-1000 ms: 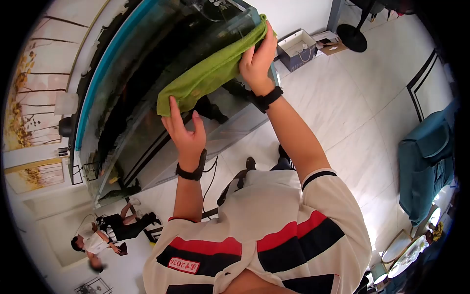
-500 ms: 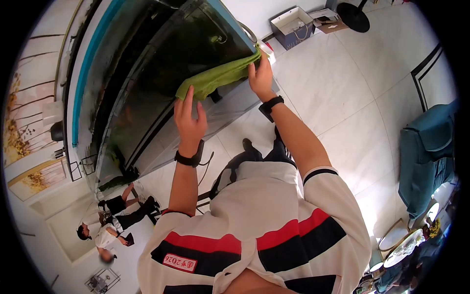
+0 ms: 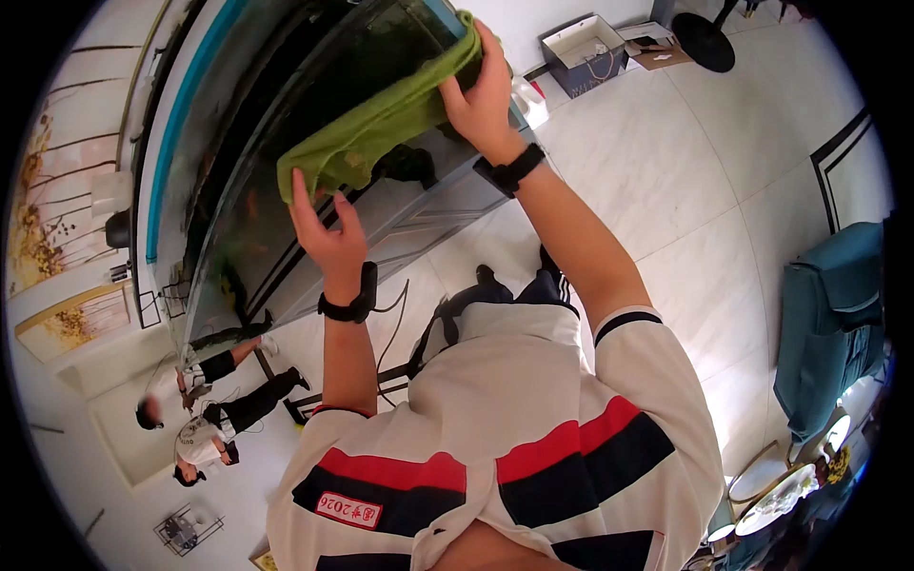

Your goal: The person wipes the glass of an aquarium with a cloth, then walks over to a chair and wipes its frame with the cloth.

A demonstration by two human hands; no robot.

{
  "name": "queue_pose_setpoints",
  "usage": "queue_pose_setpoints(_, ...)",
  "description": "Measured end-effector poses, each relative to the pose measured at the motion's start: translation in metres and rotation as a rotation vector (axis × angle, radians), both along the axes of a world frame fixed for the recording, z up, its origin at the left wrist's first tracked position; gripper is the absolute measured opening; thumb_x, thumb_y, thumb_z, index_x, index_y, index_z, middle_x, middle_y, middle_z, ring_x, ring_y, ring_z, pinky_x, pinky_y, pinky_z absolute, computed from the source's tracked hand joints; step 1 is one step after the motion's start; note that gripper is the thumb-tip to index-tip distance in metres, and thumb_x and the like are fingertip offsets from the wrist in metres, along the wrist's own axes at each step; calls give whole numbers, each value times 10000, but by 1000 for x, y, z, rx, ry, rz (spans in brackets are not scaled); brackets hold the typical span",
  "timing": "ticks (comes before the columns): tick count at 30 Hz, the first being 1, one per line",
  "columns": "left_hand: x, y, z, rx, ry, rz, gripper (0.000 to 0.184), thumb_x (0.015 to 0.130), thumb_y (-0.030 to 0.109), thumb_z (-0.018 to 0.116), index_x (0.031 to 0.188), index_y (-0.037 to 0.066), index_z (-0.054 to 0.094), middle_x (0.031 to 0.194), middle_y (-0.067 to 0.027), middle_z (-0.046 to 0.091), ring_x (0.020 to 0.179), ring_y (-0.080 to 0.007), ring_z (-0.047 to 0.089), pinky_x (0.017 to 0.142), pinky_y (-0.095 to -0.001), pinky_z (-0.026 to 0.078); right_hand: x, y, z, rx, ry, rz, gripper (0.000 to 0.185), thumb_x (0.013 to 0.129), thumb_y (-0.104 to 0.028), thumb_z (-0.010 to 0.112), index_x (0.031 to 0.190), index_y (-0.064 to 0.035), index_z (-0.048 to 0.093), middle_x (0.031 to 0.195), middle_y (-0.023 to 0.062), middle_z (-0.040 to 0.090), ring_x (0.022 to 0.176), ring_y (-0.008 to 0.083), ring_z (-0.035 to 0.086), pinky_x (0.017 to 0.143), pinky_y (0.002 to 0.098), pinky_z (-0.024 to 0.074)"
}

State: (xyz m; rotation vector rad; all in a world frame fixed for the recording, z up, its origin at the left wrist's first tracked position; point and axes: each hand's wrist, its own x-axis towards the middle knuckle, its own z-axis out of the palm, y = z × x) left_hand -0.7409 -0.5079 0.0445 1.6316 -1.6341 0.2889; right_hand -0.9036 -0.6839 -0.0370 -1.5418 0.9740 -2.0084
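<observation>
A green cloth (image 3: 381,124) is stretched lengthwise between my hands in front of the dark glass of a fish tank (image 3: 238,181). My left hand (image 3: 328,243) holds its lower left end, fingertips on the edge and thumb set apart. At the upper right end, my right hand (image 3: 486,105) grips the cloth near the tank's corner, its fingers along the edge and its thumb lower down. Folds sag in the cloth's lower side. Whether its whole back lies against the glass cannot be made out. Dark bands (image 3: 357,14) circle both wrists.
Below the glass runs a grey cabinet (image 3: 428,214). A paper bag (image 3: 583,57) and a round black base (image 3: 705,43) stand on the tiled floor (image 3: 657,190). At right is a teal armchair (image 3: 828,333). Two people (image 3: 205,409) are at the lower left.
Both hands have moved up and left across the tank front with the cloth. The cloth now spreads longer and wider. The two people at the lower left have shifted position.
</observation>
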Motion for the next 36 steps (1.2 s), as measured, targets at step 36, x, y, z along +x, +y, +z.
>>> queue_pose_setpoints(36, 82, 64, -3, 138, -23, -97, 564, 874, -28, 591, 1419, 76, 490, 1262, -221, 588, 1058, -327, 625, 885, -352, 493, 96, 75, -23, 112, 164, -157, 829, 879, -104, 571, 1480, 143, 56, 1245, 280, 468, 1070, 394, 442, 994, 445, 331)
